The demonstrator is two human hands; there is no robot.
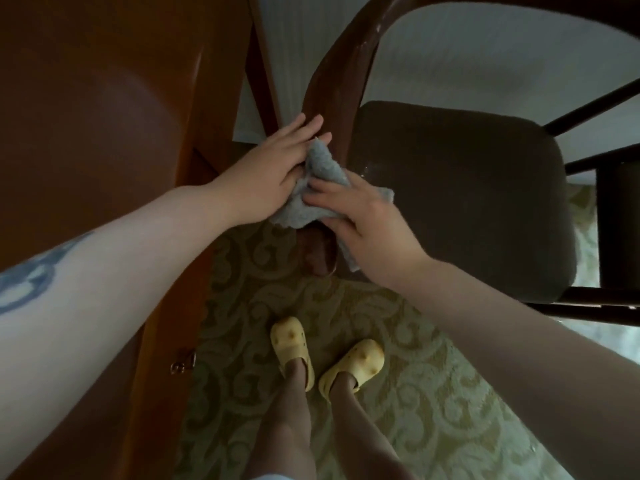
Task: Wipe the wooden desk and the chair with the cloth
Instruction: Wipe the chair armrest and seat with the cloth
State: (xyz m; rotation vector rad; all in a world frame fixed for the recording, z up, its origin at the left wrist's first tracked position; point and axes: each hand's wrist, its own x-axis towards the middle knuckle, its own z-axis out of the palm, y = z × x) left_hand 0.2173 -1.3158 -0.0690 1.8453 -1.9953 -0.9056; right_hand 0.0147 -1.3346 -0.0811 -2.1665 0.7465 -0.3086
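Observation:
A grey cloth (323, 168) is draped over the left armrest (330, 88) of a dark wooden chair (460, 188) in the head view. My left hand (273, 168) lies on the cloth's left side with its fingers stretched along the armrest. My right hand (363, 220) grips the cloth from the right, fingers curled over it. The wooden desk (104, 116) fills the left of the view, right beside the chair.
The chair's dark padded seat (467, 202) and its right arm rails (595, 102) sit to the right. Patterned green carpet (433, 393) covers the floor, with my feet in yellow clogs (294, 344) on it. A desk drawer handle (181, 363) shows low on the left.

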